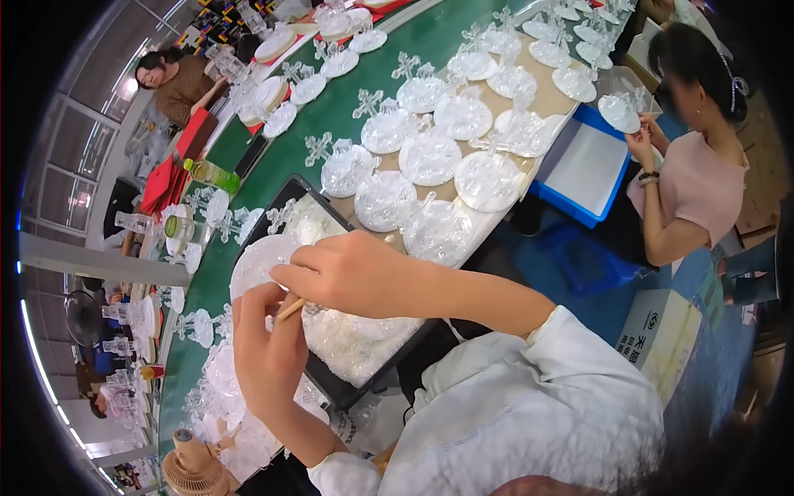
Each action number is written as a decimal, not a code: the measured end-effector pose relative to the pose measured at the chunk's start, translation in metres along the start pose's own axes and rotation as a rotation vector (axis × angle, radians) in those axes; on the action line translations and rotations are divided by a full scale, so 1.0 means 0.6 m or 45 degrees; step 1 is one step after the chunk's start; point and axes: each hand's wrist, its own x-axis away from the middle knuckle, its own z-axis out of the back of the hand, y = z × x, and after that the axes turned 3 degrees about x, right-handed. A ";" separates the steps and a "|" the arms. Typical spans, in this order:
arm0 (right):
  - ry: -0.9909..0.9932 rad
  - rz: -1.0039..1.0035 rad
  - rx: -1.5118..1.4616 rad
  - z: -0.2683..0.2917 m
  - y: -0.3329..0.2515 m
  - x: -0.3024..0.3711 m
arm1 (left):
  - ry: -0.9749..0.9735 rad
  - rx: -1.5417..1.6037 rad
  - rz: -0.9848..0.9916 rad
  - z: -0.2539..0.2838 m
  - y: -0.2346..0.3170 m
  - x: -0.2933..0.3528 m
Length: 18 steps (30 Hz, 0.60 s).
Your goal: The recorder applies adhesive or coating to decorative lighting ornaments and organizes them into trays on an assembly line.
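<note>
While hands [351, 273] partly hide the black tray [382, 372], clear ornaments [430, 157] beyond, blue bin [571, 207]

A pale box [659, 337] on the floor [716, 347] bears a round logo and large dark characters on one side; low in the view, a white bag [342, 425] seems to carry lettering, too blurred to read.

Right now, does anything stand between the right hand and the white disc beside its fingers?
Nothing visible does: the right hand partly covers the white disc in this view. Whether they touch is hidden.
</note>
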 end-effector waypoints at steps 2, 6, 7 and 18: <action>0.207 0.140 -0.037 -0.010 0.024 0.007 | -0.158 -0.069 -0.348 0.016 -0.015 0.006; 0.321 0.284 0.029 -0.013 0.017 0.008 | 0.553 0.378 -0.173 0.042 -0.096 0.039; 0.363 0.342 0.011 -0.012 0.009 0.007 | 0.564 0.386 -0.179 0.026 -0.158 0.068; 0.443 0.220 0.075 0.085 0.040 0.025 | 0.013 1.779 -0.031 -0.011 -0.100 -0.018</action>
